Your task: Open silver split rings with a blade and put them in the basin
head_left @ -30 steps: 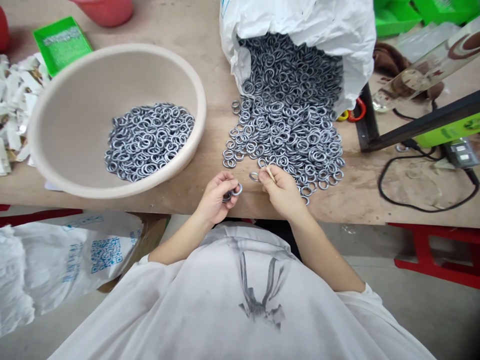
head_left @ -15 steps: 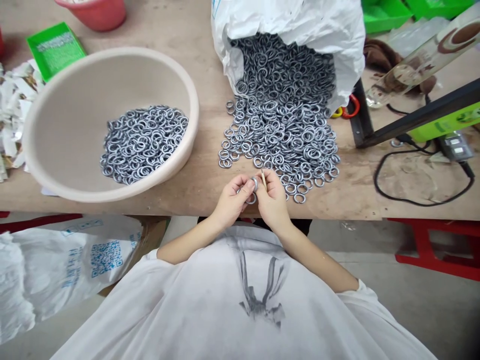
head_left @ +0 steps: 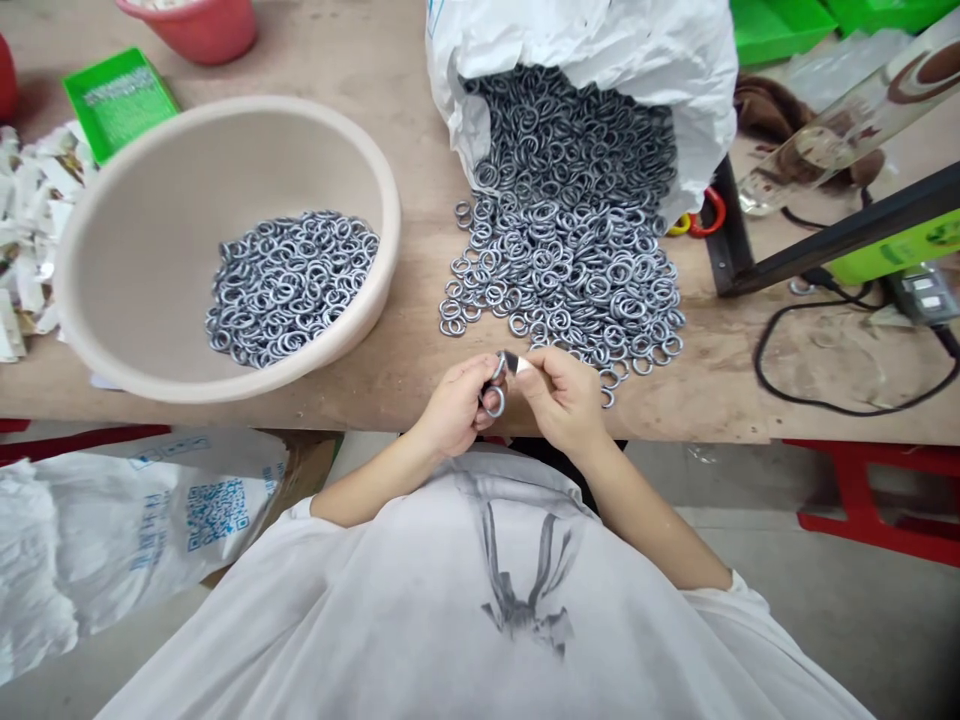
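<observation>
My left hand (head_left: 459, 405) is closed on grey rings at the table's front edge. One ring (head_left: 494, 402) shows below its fingertips, and part of another stands up at the thumb. Close on the right, my right hand (head_left: 564, 398) pinches a small flat piece (head_left: 513, 362), dark at one end and pale at the other, like a short blade. Its dark end meets the rings in my left hand. Just beyond both hands a heap of loose grey rings (head_left: 577, 270) spills from a white sack (head_left: 600, 35). A large beige basin (head_left: 97, 345) at the left holds more such rings.
Behind the basin are a green tray (head_left: 124, 105) of small pieces and a red bowl (head_left: 199, 32). White scraps (head_left: 30, 220) lie at far left. On the right stand a black metal frame (head_left: 847, 230), a clear film roll (head_left: 840, 140) and a looped black cable (head_left: 761, 365).
My hands have drawn slightly apart, the right one shifting right. The small flat piece now shows between them, and a ring hangs lower at my left fingers. The view has shifted slightly.
</observation>
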Tool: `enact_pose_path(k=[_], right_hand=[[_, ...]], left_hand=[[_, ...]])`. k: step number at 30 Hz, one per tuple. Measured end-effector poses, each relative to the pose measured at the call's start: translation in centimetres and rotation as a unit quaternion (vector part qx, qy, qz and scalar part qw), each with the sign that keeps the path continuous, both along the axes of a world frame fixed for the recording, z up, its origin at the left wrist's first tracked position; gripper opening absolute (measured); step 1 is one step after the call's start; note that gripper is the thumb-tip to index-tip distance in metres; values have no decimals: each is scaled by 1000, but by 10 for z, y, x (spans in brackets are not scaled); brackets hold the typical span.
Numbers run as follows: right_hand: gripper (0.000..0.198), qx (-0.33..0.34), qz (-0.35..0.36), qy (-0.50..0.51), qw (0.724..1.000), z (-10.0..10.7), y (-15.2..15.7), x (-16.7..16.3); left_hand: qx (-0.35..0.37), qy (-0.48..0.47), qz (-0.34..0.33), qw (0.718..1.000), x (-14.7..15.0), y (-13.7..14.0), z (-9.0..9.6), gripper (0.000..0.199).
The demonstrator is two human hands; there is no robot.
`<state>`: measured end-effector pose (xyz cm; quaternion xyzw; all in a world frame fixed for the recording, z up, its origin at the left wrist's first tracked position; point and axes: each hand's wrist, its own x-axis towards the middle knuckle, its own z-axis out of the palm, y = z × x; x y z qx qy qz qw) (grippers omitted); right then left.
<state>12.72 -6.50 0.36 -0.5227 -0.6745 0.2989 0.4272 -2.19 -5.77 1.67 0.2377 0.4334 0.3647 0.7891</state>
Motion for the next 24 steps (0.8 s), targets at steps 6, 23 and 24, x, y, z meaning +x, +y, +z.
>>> enact_pose_path(k=[6,23,24], right_hand=[[37,43,31,-107,993,5,-8,0],[38,134,38,-127,982,7,-7,-2],[39,137,38,-133,981,6,-7,-3]], left_hand=[[-28,5,10,1000,-2,2,6,22],[-29,-6,32,999,-7,-3,8,32],[-29,-6,33,999,-7,-3,8,32]])
